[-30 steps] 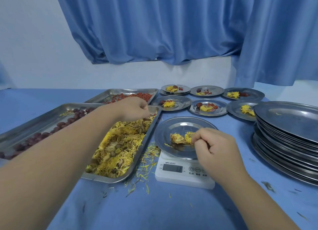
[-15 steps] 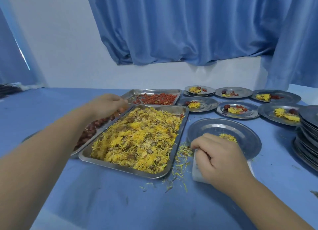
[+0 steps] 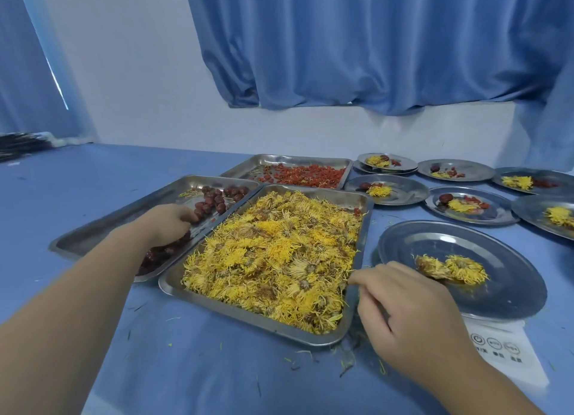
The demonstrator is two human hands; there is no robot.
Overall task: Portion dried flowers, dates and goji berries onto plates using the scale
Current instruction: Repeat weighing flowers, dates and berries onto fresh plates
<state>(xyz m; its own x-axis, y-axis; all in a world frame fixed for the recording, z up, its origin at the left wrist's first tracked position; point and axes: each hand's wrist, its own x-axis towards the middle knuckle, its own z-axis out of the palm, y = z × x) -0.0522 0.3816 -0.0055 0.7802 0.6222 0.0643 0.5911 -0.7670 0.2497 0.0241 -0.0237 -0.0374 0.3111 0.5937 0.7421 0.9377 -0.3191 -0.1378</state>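
Observation:
The big steel tray of yellow dried flowers (image 3: 248, 319) lies in the middle. Left of it is the tray (image 3: 124, 216) of dark red dates (image 3: 217, 197). My left hand (image 3: 167, 225) reaches into that tray, its fingers curled down onto a date. Behind lies the tray (image 3: 289, 161) of goji berries (image 3: 304, 176). At the right a steel plate (image 3: 503, 293) sits on the white scale (image 3: 509, 352), with a small clump of flowers (image 3: 450, 267) on it. My right hand (image 3: 403, 315) rests between flower tray and plate, loosely curled, its forefinger touching the tray's right rim.
Several filled plates (image 3: 403, 194) stand in rows at the back right, each with flowers, some with a date and berries. Loose petals (image 3: 348, 363) litter the blue cloth by the flower tray's near corner. Blue curtains hang behind. A dark bundle (image 3: 18, 144) lies far left.
My left hand has gone from the far end of the flower tray into the date tray. My right hand has left the plate and now touches the flower tray's rim. The view swung left.

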